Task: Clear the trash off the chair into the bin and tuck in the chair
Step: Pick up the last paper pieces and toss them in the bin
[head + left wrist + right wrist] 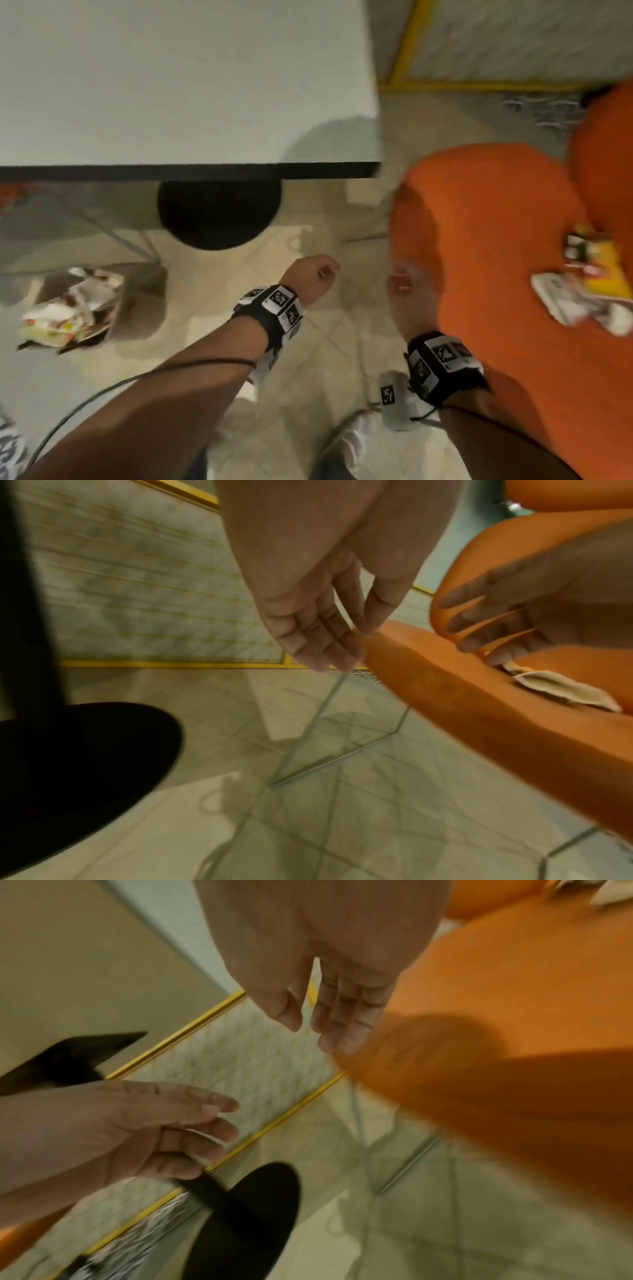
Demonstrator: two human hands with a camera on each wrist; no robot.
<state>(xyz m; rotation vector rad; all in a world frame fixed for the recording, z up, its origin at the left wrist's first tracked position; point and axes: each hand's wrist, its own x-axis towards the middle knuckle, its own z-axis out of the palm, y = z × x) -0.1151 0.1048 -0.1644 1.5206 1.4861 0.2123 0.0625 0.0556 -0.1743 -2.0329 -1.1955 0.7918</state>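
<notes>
An orange chair (496,240) stands to the right of the table, pulled out from it. Trash (589,284) lies on its seat: a yellow packet and crumpled white wrappers. The left wrist view shows a pale crumpled paper (565,691) on the seat. My left hand (313,274) hangs over the floor between table and chair, fingers relaxed and holding nothing. My right hand (406,287) is blurred at the seat's left edge; in the right wrist view its fingers (342,1020) are straight and hold nothing. The bin (78,305), with wrappers inside, sits on the floor at the left.
A white table (188,85) with a black edge fills the upper left, and its round black base (219,212) stands on the tiled floor. Thin metal chair legs (335,764) run under the orange seat. A yellow floor strip (479,85) lies beyond.
</notes>
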